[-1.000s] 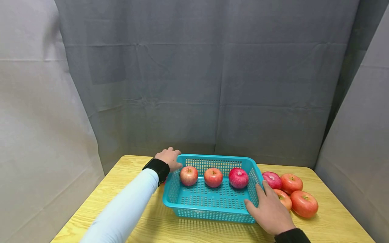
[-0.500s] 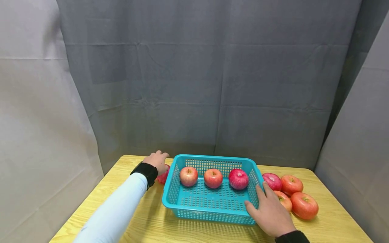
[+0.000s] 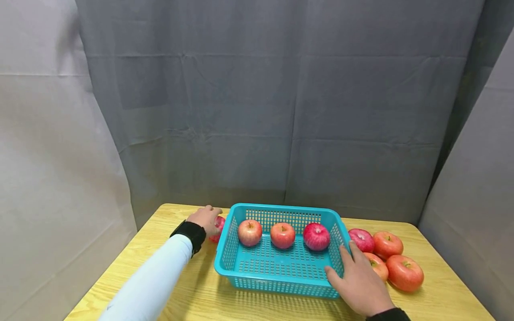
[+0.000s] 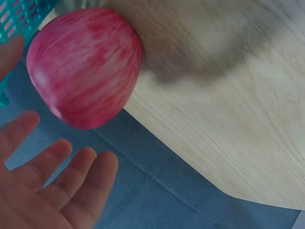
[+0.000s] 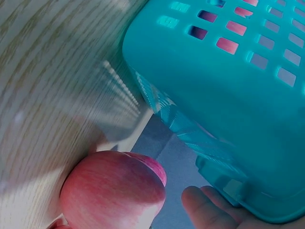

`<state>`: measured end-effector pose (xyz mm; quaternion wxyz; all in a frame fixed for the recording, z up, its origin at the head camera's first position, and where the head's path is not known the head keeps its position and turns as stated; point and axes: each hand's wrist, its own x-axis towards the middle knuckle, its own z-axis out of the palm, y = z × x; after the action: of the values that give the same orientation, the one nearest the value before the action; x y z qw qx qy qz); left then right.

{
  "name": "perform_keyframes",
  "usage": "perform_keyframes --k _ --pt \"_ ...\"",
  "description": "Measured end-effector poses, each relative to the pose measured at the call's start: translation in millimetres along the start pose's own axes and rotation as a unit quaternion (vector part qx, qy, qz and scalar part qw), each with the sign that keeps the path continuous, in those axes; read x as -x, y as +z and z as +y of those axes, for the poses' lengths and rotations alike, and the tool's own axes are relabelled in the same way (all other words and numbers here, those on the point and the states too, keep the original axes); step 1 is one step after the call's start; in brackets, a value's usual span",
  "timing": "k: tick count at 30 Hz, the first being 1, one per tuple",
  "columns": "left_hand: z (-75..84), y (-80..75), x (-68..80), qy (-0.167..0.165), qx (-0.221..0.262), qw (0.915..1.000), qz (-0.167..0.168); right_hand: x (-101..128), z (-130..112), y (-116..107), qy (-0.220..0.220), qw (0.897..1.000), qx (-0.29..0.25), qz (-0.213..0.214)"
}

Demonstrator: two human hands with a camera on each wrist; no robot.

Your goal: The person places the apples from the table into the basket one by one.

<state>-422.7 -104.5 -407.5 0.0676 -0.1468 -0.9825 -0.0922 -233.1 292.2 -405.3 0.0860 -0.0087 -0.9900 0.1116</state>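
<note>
A teal plastic basket [image 3: 277, 277] stands on the table with three apples in a row: a pale red one [image 3: 250, 232], an orange-red one [image 3: 282, 235] and a deep pink one [image 3: 316, 236]. Beside its left wall lies a pink-red apple [image 4: 86, 67]. My left hand [image 3: 204, 219] is over that apple, fingers spread and apart from it in the left wrist view; the thumb is on the basket side. My right hand [image 3: 359, 281] rests at the basket's right rim, fingers fairly straight along the outside and thumb over the inside.
Several more apples sit right of the basket, among them a pink one [image 3: 361, 240] and a large red one [image 3: 404, 273]. Part of one is hidden by the right hand. Grey cloth [image 3: 257, 111] hangs behind the wooden table [image 3: 132, 276].
My left hand has moved left from the basket's left rim to the apple beside it, dropping slightly lower. The right hand and the basket have stayed in place.
</note>
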Motion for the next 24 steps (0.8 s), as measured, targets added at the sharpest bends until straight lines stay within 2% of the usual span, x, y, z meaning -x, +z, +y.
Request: perform_keyframes --k 5,9,13,18,24 --pt "6.1 -1.0 -0.5 0.008 -0.005 0.9999 -0.005 -1.4 2.4 -0.5 -0.003 1.0 -0.003 0.004" --pt "5.3 4.9 -5.2 0.015 -0.006 0.9999 -0.003 -1.1 3.2 2.6 -0.006 1.0 -0.009 0.012" --pt "5.1 9.4 -3.3 0.02 0.005 0.9998 -0.007 0.8 1.2 7.2 -0.002 1.0 -0.009 0.011" --pt "7.5 6.1 2.3 0.019 0.01 0.9997 -0.013 -0.1 -2.0 6.8 0.006 1.0 -0.007 0.001" --pt "6.0 12.1 -0.9 0.027 0.016 0.9995 -0.009 -0.3 0.9 2.1 -0.004 1.0 -0.01 0.011"
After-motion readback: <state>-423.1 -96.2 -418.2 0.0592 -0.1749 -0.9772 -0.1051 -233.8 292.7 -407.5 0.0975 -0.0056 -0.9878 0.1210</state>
